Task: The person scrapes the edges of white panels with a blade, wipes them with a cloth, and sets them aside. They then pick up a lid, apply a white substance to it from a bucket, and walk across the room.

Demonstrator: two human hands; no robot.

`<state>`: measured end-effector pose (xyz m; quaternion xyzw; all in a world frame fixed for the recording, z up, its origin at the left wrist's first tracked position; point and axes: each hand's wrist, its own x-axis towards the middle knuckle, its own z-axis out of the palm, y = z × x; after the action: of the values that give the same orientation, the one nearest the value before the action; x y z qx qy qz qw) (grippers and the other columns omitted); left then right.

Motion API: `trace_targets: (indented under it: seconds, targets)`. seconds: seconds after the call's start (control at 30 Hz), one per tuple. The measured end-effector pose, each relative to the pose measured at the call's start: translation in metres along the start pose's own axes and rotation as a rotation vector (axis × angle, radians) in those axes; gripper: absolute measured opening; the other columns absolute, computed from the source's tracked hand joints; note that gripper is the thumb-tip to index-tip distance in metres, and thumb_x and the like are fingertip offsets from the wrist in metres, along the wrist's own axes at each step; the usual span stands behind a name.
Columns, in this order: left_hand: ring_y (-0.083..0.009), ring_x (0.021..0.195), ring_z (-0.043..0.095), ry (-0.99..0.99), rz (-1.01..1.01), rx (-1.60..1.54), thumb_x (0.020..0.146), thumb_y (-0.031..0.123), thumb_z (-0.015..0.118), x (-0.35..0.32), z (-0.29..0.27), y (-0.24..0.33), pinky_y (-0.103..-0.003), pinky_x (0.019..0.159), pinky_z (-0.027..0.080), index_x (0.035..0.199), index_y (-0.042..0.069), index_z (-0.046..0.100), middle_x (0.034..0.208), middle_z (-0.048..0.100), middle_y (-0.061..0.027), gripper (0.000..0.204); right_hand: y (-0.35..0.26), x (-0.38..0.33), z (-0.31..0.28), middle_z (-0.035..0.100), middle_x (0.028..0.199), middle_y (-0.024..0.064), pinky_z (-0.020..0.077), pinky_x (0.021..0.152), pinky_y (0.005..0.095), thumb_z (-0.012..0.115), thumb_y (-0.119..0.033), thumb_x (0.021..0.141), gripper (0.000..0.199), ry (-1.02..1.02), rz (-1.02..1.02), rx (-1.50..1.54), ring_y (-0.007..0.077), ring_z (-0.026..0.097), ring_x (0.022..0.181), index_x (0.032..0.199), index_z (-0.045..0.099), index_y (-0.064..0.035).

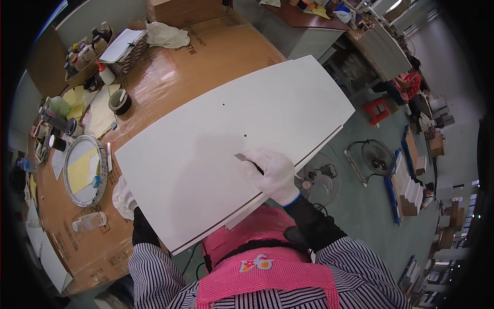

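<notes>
A large white panel (206, 170) with two small dark holes lies tilted across the view in front of me. My right hand (272, 175), in a white glove with a blue cuff edge, is closed round the black handle of a small scraper (240, 156). The scraper's metal blade points left, over the panel's face below the holes. At the panel's left edge, my left hand (124, 200), also in a white glove, grips the board. Some of its fingers are hidden behind the panel.
Cardboard covers the table (221, 44). On its left stand a round tin lid (104, 172), a clear bottle (90, 221), a dark pot (120, 102), a basket (122, 54) and a box of bottles. Floor fans (378, 157), a red stool (376, 110) and another person (409, 85) are at right.
</notes>
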<state>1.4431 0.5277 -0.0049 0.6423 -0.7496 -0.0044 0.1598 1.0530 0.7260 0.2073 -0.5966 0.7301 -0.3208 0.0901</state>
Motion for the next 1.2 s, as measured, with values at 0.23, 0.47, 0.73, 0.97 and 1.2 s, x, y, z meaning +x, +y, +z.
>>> trace_targets:
  seconds: [0.23,0.47,0.73,0.97,1.2]
  targets:
    - [-0.0287,0.135,0.043,-0.044,-0.045,-0.013,0.086,0.029,0.060,-0.014,-0.012,-0.009,-0.045,0.115,0.029,0.129,0.013,0.059,0.142,0.053,-0.0074,0.045,-0.008,-0.001,0.013,0.069,0.085,0.0109,0.0532,0.068,0.0396,0.069,-0.014,0.084,0.019,0.076,-0.117,-0.025,0.0299,0.067,0.077,0.102,0.071,-0.0079]
    - [-0.0308,0.128,0.049,0.105,-0.085,-0.177,0.085,0.026,0.060,-0.019,-0.001,-0.010,-0.045,0.111,0.032,0.116,0.010,0.066,0.130,0.061,-0.0082,0.036,-0.009,-0.009,0.013,0.070,0.094,0.0139,0.0534,0.077,0.0376,0.069,-0.007,0.084,0.021,0.022,-0.053,0.031,0.0304,0.068,0.085,0.105,0.069,-0.0029]
    - [-0.0335,0.104,0.065,0.269,-0.441,-0.777,0.088,0.031,0.063,-0.004,-0.025,-0.009,-0.040,0.094,0.049,0.119,0.007,0.066,0.120,0.065,-0.0157,0.039,-0.005,-0.004,0.013,0.070,0.094,0.0137,0.0528,0.077,0.0380,0.069,-0.007,0.085,0.022,0.067,-0.138,-0.021,0.0311,0.068,0.085,0.106,0.069,-0.0020]
    - [-0.0364,0.102,0.066,0.465,-0.775,-0.398,0.084,0.034,0.068,0.029,-0.059,-0.041,-0.044,0.089,0.052,0.127,0.005,0.053,0.119,0.061,-0.0184,0.054,-0.009,-0.004,0.011,0.069,0.091,0.0131,0.0518,0.075,0.0384,0.070,-0.007,0.084,0.022,0.053,-0.105,-0.019,0.0308,0.066,0.082,0.106,0.069,-0.0023]
    - [-0.0426,0.121,0.054,0.408,-0.639,-0.051,0.078,0.037,0.077,0.039,-0.051,-0.064,-0.049,0.094,0.050,0.149,0.012,0.027,0.149,0.032,-0.0230,0.090,-0.010,-0.005,0.013,0.068,0.087,0.0130,0.0513,0.072,0.0369,0.069,-0.005,0.084,0.022,0.080,-0.124,0.008,0.0294,0.066,0.078,0.106,0.069,-0.0021]
